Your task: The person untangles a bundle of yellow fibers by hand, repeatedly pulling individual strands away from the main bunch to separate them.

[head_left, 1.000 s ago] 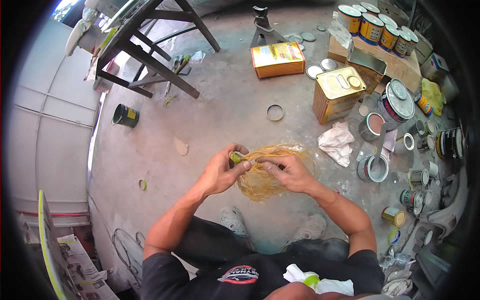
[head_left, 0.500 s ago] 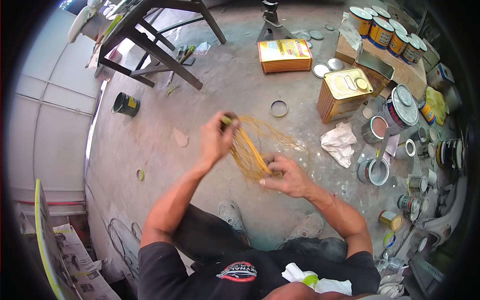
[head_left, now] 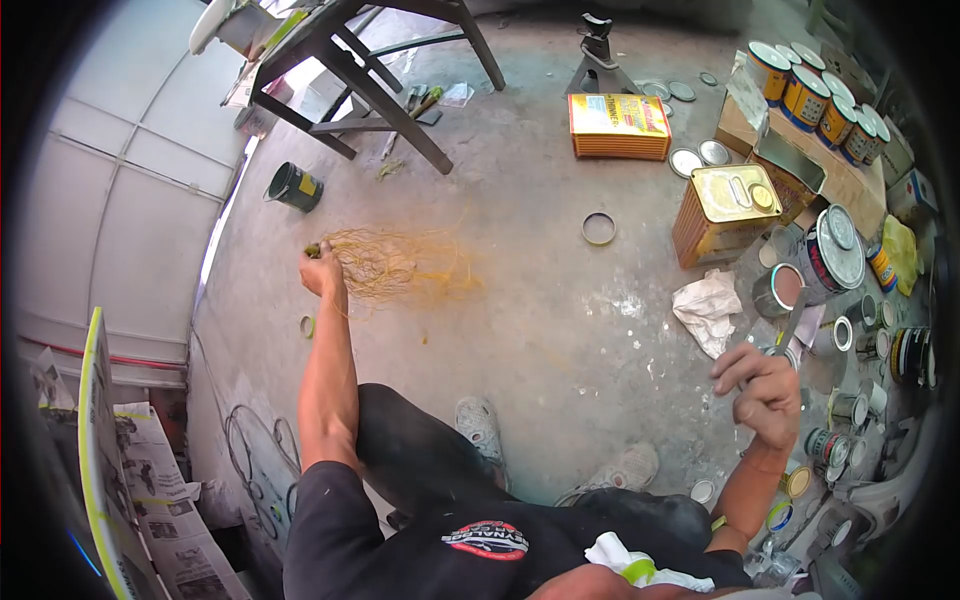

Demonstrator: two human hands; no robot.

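Observation:
My left hand (head_left: 322,270) is closed on the bound greenish end of a bundle of yellow strands (head_left: 400,265). The strands fan out to the right above the concrete floor, loose and blurred at their tips. My right hand (head_left: 760,395) is raised at the right, well apart from the bundle. Its fingers are loosely bent and apart, with nothing visible in them. It is nearest to the paint cans and a crumpled white cloth (head_left: 705,310).
A yellow thinner tin (head_left: 620,127) lies behind, and a square metal tin (head_left: 725,205) stands nearer. Many paint cans (head_left: 835,250) crowd the right side. A metal ring (head_left: 599,229) and a dark can (head_left: 294,188) are on the floor. A dark stand (head_left: 375,95) rises at the back left.
My right hand has let go of the strands and moved right. My left hand has swung left with the bundle, whose strands have spread out. The view has shifted a little.

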